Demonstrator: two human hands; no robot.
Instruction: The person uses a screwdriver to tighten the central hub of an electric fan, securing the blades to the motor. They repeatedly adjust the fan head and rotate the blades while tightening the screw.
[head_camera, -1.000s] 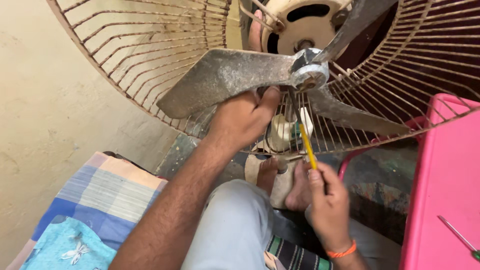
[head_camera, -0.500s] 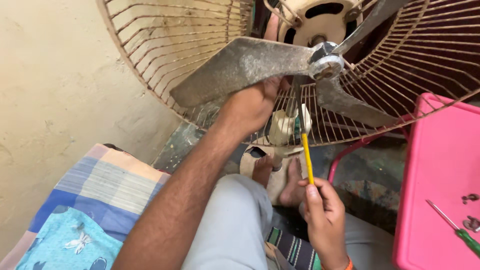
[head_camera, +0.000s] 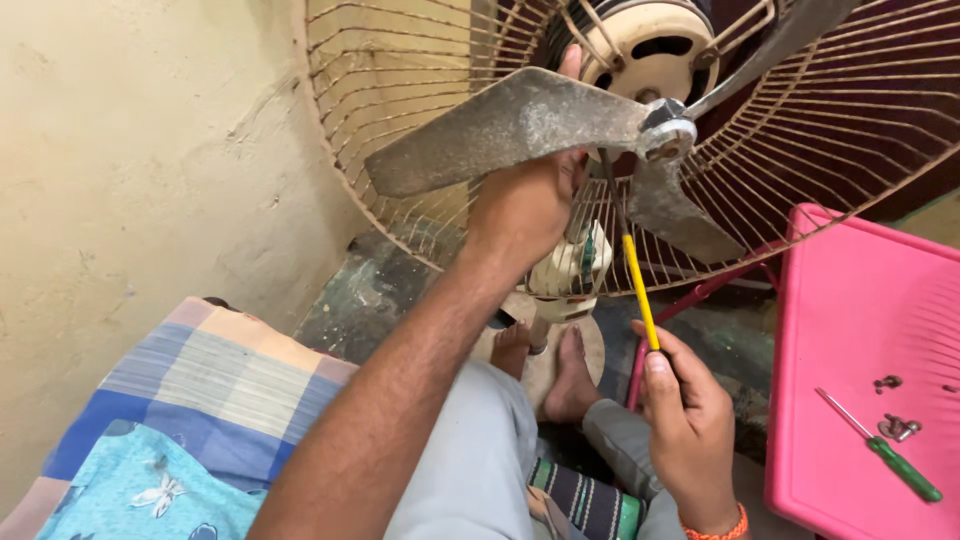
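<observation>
A dusty metal fan blade (head_camera: 510, 125) sticks out leftward from the hub (head_camera: 668, 132) of a rusty-caged fan. My left hand (head_camera: 525, 205) grips this blade from below, near the hub. My right hand (head_camera: 685, 410) holds a yellow-handled screwdriver (head_camera: 638, 285) upright, its dark shaft reaching up toward the hub. Behind the hub sits the cream motor housing (head_camera: 650, 45). The wire rear guard (head_camera: 420, 90) surrounds the blades.
A pink plastic stool (head_camera: 860, 330) at the right carries a green-handled screwdriver (head_camera: 880, 445) and a few loose screws (head_camera: 895, 425). A checked cloth (head_camera: 200, 400) lies at the lower left beside a plaster wall (head_camera: 130, 150). My bare feet (head_camera: 560, 365) rest by the fan's base.
The view shifted so the fan sits further right. My left hand stays on the blade. The screwdriver tip has risen closer to the hub.
</observation>
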